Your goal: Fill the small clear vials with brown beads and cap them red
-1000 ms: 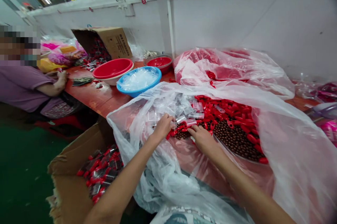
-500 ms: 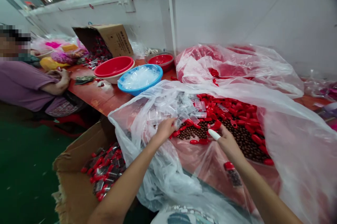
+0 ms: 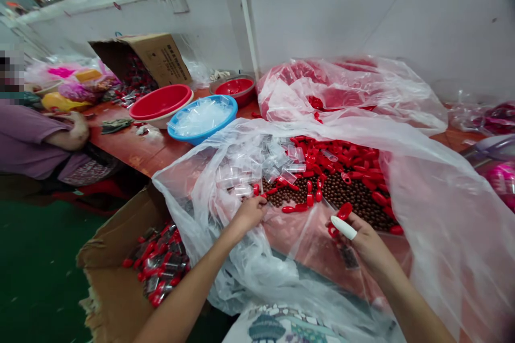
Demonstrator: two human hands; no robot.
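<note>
My right hand, a white cover on one finger, pinches a red spoon-shaped cap above the plastic-covered table. Just below it lies a clear tube with dark contents, its top partly hidden by the hand. My left hand is closed at the near edge of the pile, fingertips by some red pieces; whether it grips one is unclear. Beyond the hands are brown beads, a heap of red spoon-shaped caps and clear tubes.
A cardboard box of filled red-capped tubes stands low at left. Farther back are a blue basin, a red basin, a tipped carton and a plastic bag of red parts. A co-worker sits at far left.
My right hand has moved toward me and right, over the filled tube, with the red cap. My left hand has drawn back slightly from the clear tubes. The view has shifted a little.
</note>
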